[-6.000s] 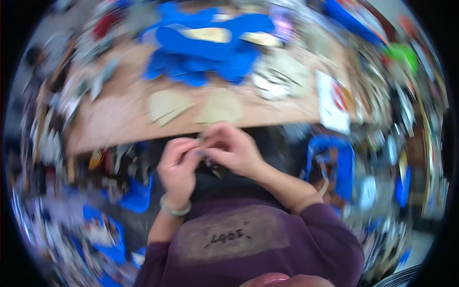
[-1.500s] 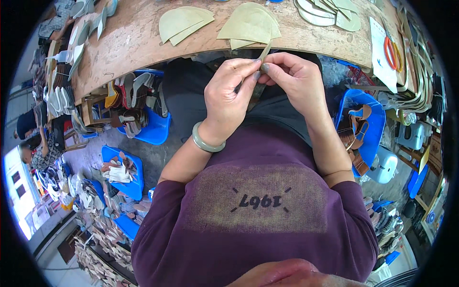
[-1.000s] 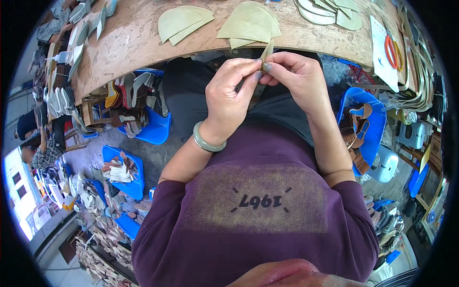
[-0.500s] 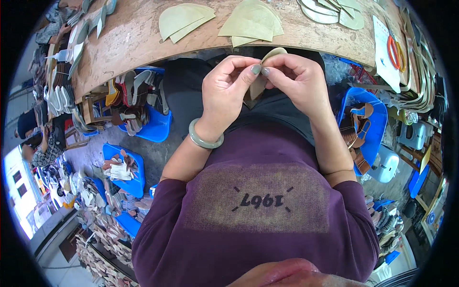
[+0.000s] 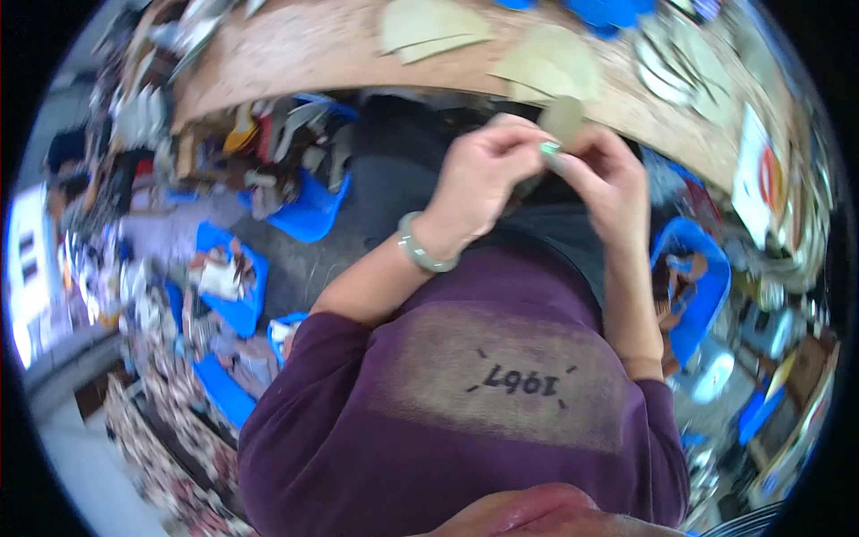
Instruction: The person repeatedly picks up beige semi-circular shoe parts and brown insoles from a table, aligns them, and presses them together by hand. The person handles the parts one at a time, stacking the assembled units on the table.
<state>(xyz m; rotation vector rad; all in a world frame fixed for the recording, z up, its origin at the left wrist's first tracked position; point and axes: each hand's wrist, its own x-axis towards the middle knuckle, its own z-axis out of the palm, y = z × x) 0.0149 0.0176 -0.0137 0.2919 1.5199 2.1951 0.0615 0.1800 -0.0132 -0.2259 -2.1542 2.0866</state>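
In front of my lap, by the near edge of the wooden table [image 5: 295, 58], my left hand [image 5: 488, 179] and my right hand [image 5: 610, 183] meet at the fingertips. Both pinch the lower part of a thin, pale olive, rounded flat piece [image 5: 562, 123], whose curved end stands up above the fingers. The rest of that piece is hidden behind the hands and smeared by motion. Just past it on the table lie two stacks of like-coloured pieces: one nearer the middle [image 5: 553, 64], the other farther left [image 5: 428, 29].
Pale curved pieces [image 5: 707, 76] lie farther right on the table, near a white sheet [image 5: 749, 210] with red-handled scissors [image 5: 769, 174]. Blue bins of shoe parts stand at my right [image 5: 716, 291], under the table at left [image 5: 327, 210] and farther left [image 5: 253, 300].
The whole view has shifted and tilted, blurring the picture. The pinched piece now shows more of its face above my fingertips. Blue things have come into view along the top edge.
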